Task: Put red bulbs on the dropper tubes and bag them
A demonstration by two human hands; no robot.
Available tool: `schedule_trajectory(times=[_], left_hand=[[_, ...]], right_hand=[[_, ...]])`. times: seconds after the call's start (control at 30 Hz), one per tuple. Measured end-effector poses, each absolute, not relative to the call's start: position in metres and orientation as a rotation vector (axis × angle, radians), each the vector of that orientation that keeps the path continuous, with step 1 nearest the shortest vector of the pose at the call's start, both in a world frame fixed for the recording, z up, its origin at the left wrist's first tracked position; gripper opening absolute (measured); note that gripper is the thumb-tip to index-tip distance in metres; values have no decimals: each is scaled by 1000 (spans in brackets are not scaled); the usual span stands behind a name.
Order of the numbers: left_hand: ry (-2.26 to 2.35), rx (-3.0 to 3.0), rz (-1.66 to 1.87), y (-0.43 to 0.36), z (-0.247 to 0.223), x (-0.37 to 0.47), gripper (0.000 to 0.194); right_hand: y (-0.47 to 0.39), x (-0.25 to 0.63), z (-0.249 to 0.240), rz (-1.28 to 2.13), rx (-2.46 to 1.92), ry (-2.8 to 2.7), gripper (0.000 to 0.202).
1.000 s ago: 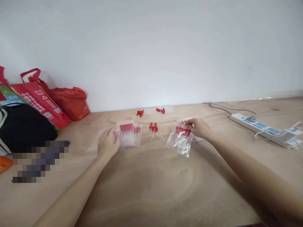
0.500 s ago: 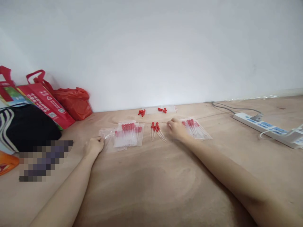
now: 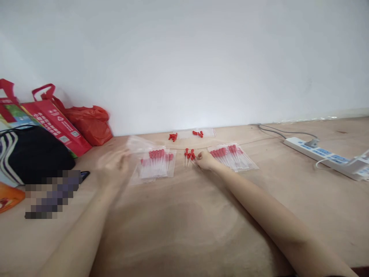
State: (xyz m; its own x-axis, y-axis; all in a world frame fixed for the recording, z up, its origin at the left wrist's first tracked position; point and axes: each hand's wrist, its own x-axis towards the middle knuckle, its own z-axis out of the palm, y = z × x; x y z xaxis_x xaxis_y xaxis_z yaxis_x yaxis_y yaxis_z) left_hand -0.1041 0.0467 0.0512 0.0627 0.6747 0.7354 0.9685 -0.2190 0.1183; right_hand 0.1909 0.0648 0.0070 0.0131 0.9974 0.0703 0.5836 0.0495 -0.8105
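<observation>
My left hand (image 3: 117, 165), smeared by motion, holds up a clear plastic bag (image 3: 141, 144), its fingers closed on the near edge. My right hand (image 3: 205, 161) is at the small group of loose droppers (image 3: 187, 154), thin clear tubes with red rubber bulbs. Its fingers pinch at the rightmost of them; the fingertips partly cover it. Between the hands, clear bags packed with droppers (image 3: 155, 165) lie overlapping. More bagged droppers (image 3: 233, 156) lie just right of my right hand, partly behind the wrist.
Loose red bulbs (image 3: 173, 137) and a flat clear bag (image 3: 209, 132) lie near the wall. A white power strip (image 3: 325, 156) with plugged cables is at the right. Red bags (image 3: 92, 125), a black drawstring bag (image 3: 37, 154) and a blurred-out dark object (image 3: 54, 196) occupy the left.
My left hand has lifted the clear bag off the table, upward and toward the back. My right hand has moved left onto the loose droppers, uncovering more of the bagged ones.
</observation>
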Motion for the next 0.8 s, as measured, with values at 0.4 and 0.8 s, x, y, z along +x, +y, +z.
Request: schedule_trajectory(times=[0.4,0.8], left_hand=[[-1059,-3219,-362,-8,8,2,37],[-1144,-3255,73,-18,11,7,43]], right_hand=[[16,261,11,1105,-1501,-1540,58],[-33,259,-13,1190,-1195,-964,56]])
